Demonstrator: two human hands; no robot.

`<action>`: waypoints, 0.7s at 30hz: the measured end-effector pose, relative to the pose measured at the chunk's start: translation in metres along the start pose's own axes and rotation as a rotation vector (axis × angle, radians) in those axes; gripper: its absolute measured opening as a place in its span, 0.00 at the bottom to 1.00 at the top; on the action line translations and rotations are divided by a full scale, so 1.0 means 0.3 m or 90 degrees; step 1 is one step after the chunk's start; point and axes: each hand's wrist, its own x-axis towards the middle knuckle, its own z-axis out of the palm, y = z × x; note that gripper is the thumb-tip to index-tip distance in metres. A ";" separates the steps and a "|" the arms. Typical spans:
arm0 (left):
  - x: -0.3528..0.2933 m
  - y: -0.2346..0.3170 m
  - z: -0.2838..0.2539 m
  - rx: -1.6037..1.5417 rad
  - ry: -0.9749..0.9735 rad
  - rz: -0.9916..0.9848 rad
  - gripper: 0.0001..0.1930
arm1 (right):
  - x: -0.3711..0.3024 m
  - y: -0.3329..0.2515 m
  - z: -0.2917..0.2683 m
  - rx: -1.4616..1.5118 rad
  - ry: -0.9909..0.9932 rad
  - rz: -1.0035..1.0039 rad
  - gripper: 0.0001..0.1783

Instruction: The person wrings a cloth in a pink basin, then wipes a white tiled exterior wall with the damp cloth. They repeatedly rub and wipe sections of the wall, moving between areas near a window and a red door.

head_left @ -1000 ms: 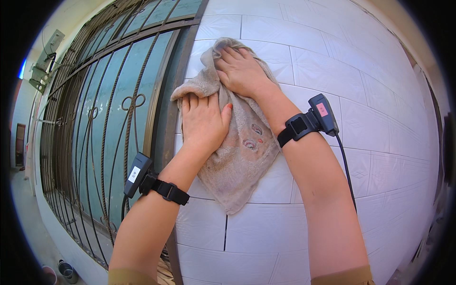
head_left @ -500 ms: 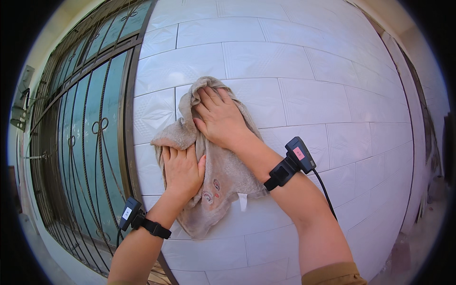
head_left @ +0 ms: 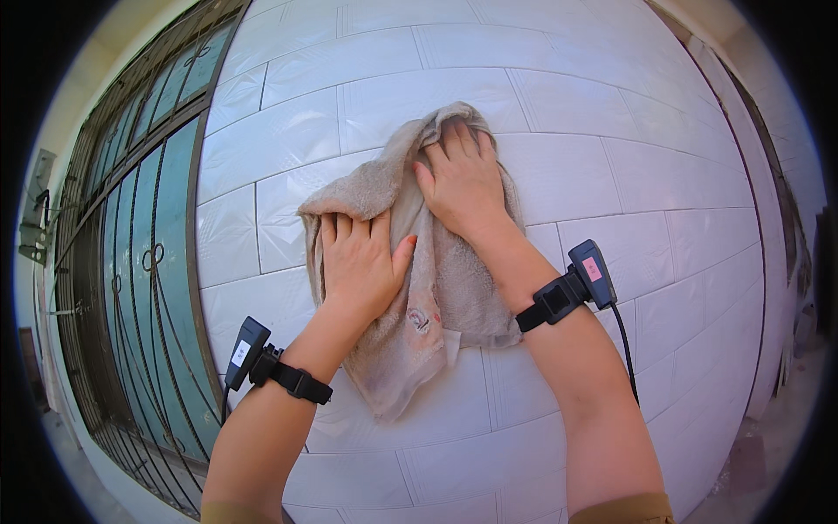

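Beige towel (head_left: 441,288), glossy white wall tiles (head_left: 611,105), teal window glass (head_left: 166,253)

Head view faces tiled wall (head_left: 611,105) closely

A white tiled wall (head_left: 611,113) stands beside a barred glass window (head_left: 140,262).

Left hand (head_left: 360,262) flat on beige towel (head_left: 436,297), right hand (head_left: 461,179) pressing its upper part, towel against white tiled wall (head_left: 611,113), barred window (head_left: 131,288) at left, wrist-strapped devices (head_left: 572,288)
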 end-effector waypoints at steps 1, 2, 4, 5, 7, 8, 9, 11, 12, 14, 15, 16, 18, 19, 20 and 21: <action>0.037 0.039 0.028 -0.003 0.007 0.011 0.34 | -0.008 0.063 -0.001 -0.004 0.012 0.024 0.28; 0.078 0.088 0.060 -0.006 0.012 0.024 0.34 | -0.017 0.135 -0.003 -0.024 0.025 0.038 0.28; 0.168 0.173 0.117 -0.017 0.035 0.052 0.33 | -0.021 0.271 0.000 -0.062 0.026 0.068 0.28; 0.206 0.210 0.138 -0.009 0.030 0.061 0.33 | -0.023 0.325 -0.001 -0.080 0.029 0.072 0.27; 0.301 0.273 0.195 -0.019 0.053 0.077 0.33 | 0.004 0.439 0.025 -0.102 0.029 0.082 0.27; 0.347 0.303 0.224 -0.024 0.069 0.086 0.33 | 0.021 0.499 0.035 -0.118 0.009 0.100 0.27; 0.361 0.325 0.241 -0.035 0.078 0.088 0.32 | 0.018 0.534 0.038 -0.128 0.015 0.107 0.28; 0.440 0.354 0.303 -0.016 0.100 0.095 0.32 | 0.054 0.621 0.067 -0.120 0.030 0.118 0.29; 0.479 0.368 0.323 -0.006 0.110 0.099 0.32 | 0.075 0.654 0.071 -0.114 0.030 0.133 0.29; 0.550 0.379 0.379 0.008 0.111 0.099 0.31 | 0.119 0.703 0.105 -0.118 -0.015 0.154 0.30; 0.588 0.378 0.416 0.009 0.135 0.106 0.30 | 0.147 0.747 0.134 -0.120 -0.030 0.163 0.30; 0.583 0.356 0.406 0.012 0.154 0.112 0.30 | 0.162 0.742 0.135 -0.121 -0.033 0.168 0.30; 0.642 0.345 0.447 0.024 0.171 0.114 0.29 | 0.228 0.795 0.181 -0.136 -0.063 0.178 0.29; 0.662 0.340 0.455 0.030 0.165 0.108 0.29 | 0.255 0.809 0.197 -0.127 -0.064 0.172 0.29; 0.669 0.327 0.464 0.042 0.108 0.094 0.29 | 0.273 0.813 0.224 -0.108 -0.095 0.186 0.29; 0.680 0.322 0.467 0.037 0.109 0.094 0.29 | 0.297 0.828 0.229 -0.106 -0.083 0.163 0.29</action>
